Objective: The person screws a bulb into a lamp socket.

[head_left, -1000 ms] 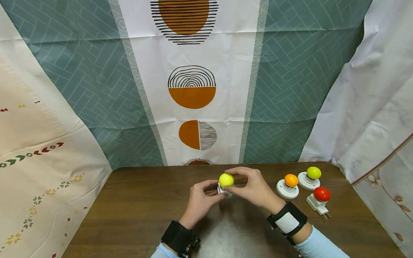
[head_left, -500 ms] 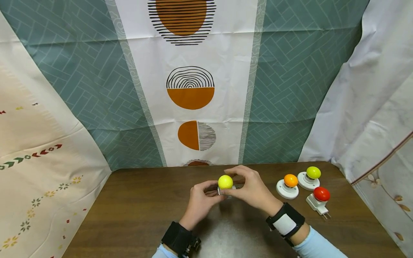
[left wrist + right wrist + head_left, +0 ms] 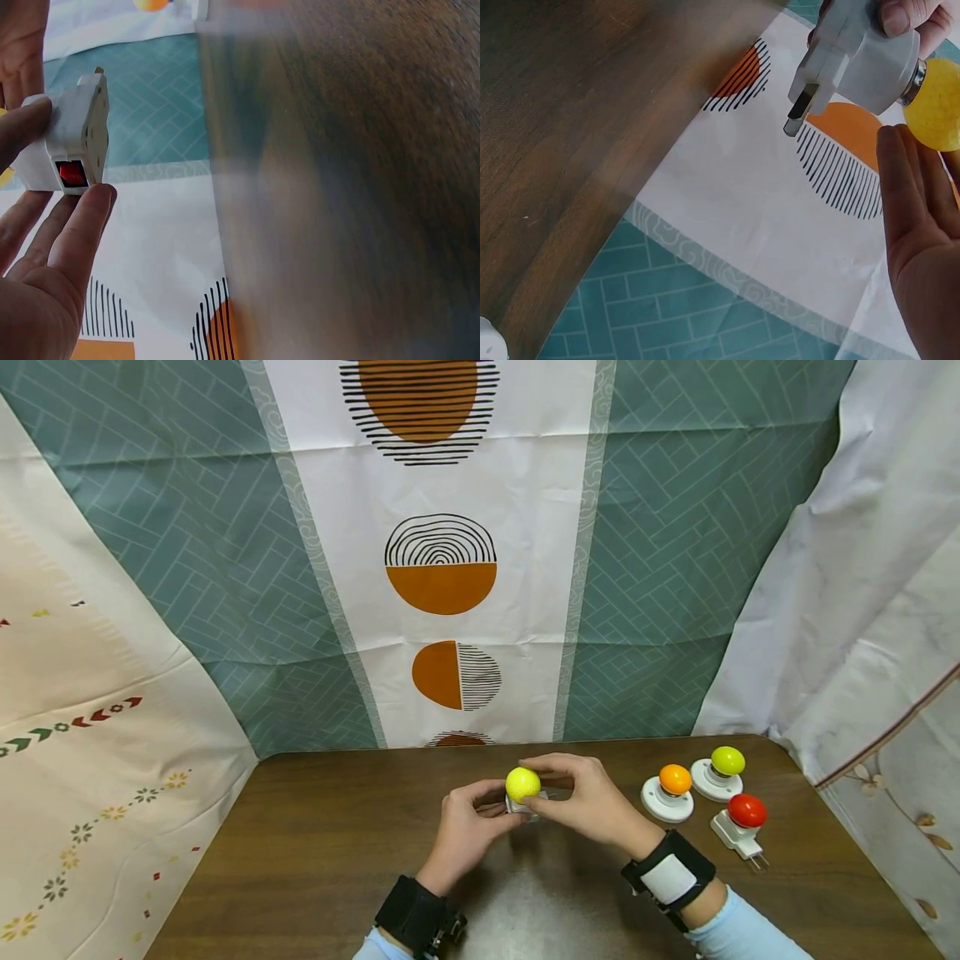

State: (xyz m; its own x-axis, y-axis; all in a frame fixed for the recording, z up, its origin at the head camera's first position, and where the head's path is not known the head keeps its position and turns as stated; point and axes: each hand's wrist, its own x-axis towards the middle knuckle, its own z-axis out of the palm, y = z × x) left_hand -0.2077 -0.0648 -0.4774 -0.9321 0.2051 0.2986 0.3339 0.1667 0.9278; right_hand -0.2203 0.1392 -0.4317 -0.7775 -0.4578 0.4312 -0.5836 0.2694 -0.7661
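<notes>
In the head view my left hand (image 3: pixel 467 831) grips a white plug-in lamp socket (image 3: pixel 517 805) from the left, held up over the table. The left wrist view shows this socket's red rocker switch (image 3: pixel 72 174) between thumb and fingertips. Flat metal prongs (image 3: pixel 802 109) stick out of its back in the right wrist view. A round yellow bulb (image 3: pixel 522 785) sits at the socket's mouth, a strip of its metal screw base (image 3: pixel 913 84) showing. My right hand (image 3: pixel 581 793) holds the bulb between thumb and fingers, thumb across its front in the head view.
At the table's right stand two round white lamp holders, one with an orange bulb (image 3: pixel 675 779), one with a yellow-green bulb (image 3: pixel 727 761). Nearer lies a white plug-in socket (image 3: pixel 738 837) with a red bulb (image 3: pixel 747 811). A patterned cloth (image 3: pixel 480 610) hangs behind the brown table (image 3: pixel 315 860).
My right thumb dips below the bulb at half a second ago and is back up across its front now. The left hand keeps its grip on the socket, nearly still.
</notes>
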